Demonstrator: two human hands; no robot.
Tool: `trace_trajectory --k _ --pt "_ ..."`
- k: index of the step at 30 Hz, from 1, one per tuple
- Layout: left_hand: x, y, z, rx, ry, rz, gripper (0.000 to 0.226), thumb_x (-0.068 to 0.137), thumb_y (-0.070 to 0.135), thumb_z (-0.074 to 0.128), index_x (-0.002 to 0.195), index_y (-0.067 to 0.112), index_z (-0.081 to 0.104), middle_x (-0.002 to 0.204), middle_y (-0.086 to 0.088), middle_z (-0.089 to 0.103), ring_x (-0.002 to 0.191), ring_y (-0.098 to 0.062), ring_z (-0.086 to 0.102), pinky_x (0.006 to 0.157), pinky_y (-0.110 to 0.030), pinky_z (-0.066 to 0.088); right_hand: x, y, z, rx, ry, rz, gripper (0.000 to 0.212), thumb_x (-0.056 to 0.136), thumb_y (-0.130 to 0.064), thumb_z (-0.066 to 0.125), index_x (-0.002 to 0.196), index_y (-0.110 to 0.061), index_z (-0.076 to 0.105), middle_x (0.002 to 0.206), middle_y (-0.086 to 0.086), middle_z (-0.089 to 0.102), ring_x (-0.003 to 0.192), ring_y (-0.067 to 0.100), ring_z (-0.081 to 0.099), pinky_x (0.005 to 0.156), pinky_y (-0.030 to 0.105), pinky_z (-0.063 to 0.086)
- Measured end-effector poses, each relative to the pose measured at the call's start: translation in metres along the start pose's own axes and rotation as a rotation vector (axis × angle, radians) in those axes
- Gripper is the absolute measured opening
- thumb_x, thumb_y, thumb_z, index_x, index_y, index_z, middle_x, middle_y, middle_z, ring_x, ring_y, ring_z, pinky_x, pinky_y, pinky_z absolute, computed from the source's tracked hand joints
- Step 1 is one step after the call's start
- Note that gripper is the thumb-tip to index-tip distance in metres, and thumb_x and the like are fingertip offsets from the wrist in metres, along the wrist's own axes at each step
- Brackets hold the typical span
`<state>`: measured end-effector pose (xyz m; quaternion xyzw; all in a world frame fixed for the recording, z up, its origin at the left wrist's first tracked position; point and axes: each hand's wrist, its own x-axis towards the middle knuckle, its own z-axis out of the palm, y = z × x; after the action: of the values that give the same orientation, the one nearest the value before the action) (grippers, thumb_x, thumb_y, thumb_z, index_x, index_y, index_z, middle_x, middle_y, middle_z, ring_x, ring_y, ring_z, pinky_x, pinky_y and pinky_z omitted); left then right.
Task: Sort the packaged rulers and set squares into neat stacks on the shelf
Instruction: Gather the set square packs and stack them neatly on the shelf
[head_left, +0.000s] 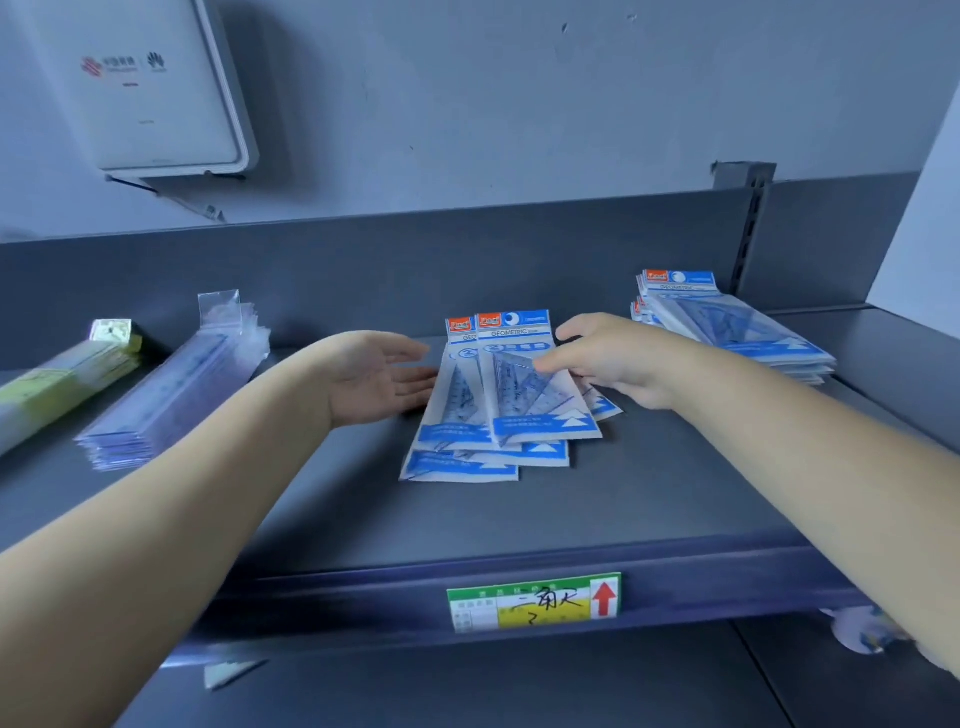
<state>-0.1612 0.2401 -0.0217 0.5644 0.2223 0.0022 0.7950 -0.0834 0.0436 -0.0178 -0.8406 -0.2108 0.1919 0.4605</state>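
A loose, fanned pile of blue-and-white set square packets (498, 415) lies in the middle of the grey shelf (597, 499). My left hand (374, 379) is flat and open, palm facing right, its fingertips at the pile's left edge. From the right, my right hand (608, 358) rests its fingers on the top packet, thumb up near the header card. A tidier stack of the same packets (737, 332) sits at the back right. Clear-bagged rulers (176, 389) form a stack at the left, with a yellow-packaged ruler stack (57, 384) beyond them.
A white wall-mounted box (140, 88) hangs above the shelf's back panel at the left. A green and yellow price label (535, 603) is clipped to the shelf's front lip. A slotted upright (748, 223) stands at the back right. A lower shelf shows below.
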Motion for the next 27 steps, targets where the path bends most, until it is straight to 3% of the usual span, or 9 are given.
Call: trace_trajectory --k 2,5,8,11,15,19,22,25,27 --pt "0.002 -0.002 0.005 0.060 -0.063 0.004 0.015 0.094 0.001 0.041 0.103 0.000 0.053 0.098 -0.015 0.062 0.084 -0.023 0.061 0.060 -0.027 0.057 0.000 -0.001 0.001 0.068 0.017 0.011 0.044 0.087 -0.007 0.060 0.127 0.006 0.049 0.121 0.017 0.057 0.130 0.034 0.043 0.111 0.047 0.031" --pt "0.004 -0.007 0.015 0.233 -0.110 0.028 0.027 0.091 -0.002 0.046 0.116 0.001 0.056 0.107 -0.011 0.065 0.089 -0.020 0.062 0.064 -0.022 0.056 0.005 0.001 0.006 0.112 0.027 -0.007 0.060 0.089 -0.003 0.058 0.140 0.008 0.028 0.147 0.025 0.028 0.136 0.037 0.030 0.111 0.038 0.030" --pt "0.009 -0.013 0.024 0.354 -0.066 0.118 0.034 0.084 -0.008 0.056 0.117 -0.003 0.060 0.114 -0.014 0.067 0.093 -0.025 0.066 0.071 -0.027 0.058 0.009 0.002 0.015 0.100 -0.018 -0.003 0.064 0.086 0.004 0.060 0.142 0.002 0.031 0.146 0.022 0.037 0.127 0.030 0.048 0.094 0.023 0.044" --pt "0.010 -0.017 0.029 0.412 -0.014 0.171 0.027 0.080 -0.007 0.063 0.105 0.004 0.065 0.103 -0.010 0.070 0.088 -0.024 0.068 0.074 -0.034 0.057 0.008 0.002 0.021 0.126 0.022 -0.002 0.064 0.079 0.006 0.067 0.136 0.000 0.038 0.134 0.021 0.050 0.114 0.029 0.057 0.097 0.035 0.047" --pt "0.011 -0.015 0.027 0.368 0.075 0.222 0.028 0.078 -0.007 0.066 0.103 0.006 0.064 0.099 -0.008 0.070 0.090 -0.024 0.068 0.080 -0.037 0.056 0.008 0.002 0.019 0.065 0.059 0.029 0.098 0.060 -0.024 0.084 0.140 -0.002 0.032 0.133 0.012 0.051 0.113 0.029 0.057 0.098 0.045 0.047" --pt "0.012 -0.011 0.022 0.498 0.085 0.249 0.019 0.078 -0.005 0.067 0.094 0.006 0.065 0.096 -0.008 0.070 0.084 -0.020 0.067 0.080 -0.028 0.055 0.009 -0.006 0.010 0.201 -0.024 0.099 0.038 0.078 -0.004 0.072 0.111 0.001 0.054 0.113 0.017 0.059 0.110 0.028 0.057 0.099 0.038 0.046" --pt "0.004 -0.006 0.020 0.532 0.092 0.231 0.004 0.084 0.001 0.062 0.087 0.004 0.063 0.082 -0.008 0.062 0.064 -0.014 0.058 0.062 -0.020 0.046 0.005 -0.011 -0.001 0.233 -0.079 0.135 0.041 0.083 -0.008 0.068 0.120 -0.005 0.052 0.133 0.021 0.049 0.122 0.030 0.050 0.102 0.041 0.043" --pt "-0.011 0.002 0.007 0.456 0.065 0.118 0.008 0.088 0.012 0.058 0.095 0.009 0.060 0.087 -0.007 0.059 0.073 -0.019 0.052 0.076 -0.027 0.041 -0.010 -0.013 -0.007 0.161 -0.128 0.143 0.012 0.085 -0.011 0.066 0.088 -0.013 0.055 0.129 0.017 0.052 0.114 0.025 0.054 0.093 0.038 0.045" --pt "-0.029 0.004 -0.002 0.397 -0.018 0.043 0.007 0.086 0.013 0.056 0.092 0.010 0.059 0.091 -0.010 0.059 0.080 -0.025 0.055 0.085 -0.035 0.047 -0.016 -0.011 -0.010 0.167 -0.137 0.145 0.008 0.087 -0.009 0.063 0.086 -0.012 0.056 0.118 0.015 0.058 0.097 0.021 0.060 0.088 0.038 0.048"
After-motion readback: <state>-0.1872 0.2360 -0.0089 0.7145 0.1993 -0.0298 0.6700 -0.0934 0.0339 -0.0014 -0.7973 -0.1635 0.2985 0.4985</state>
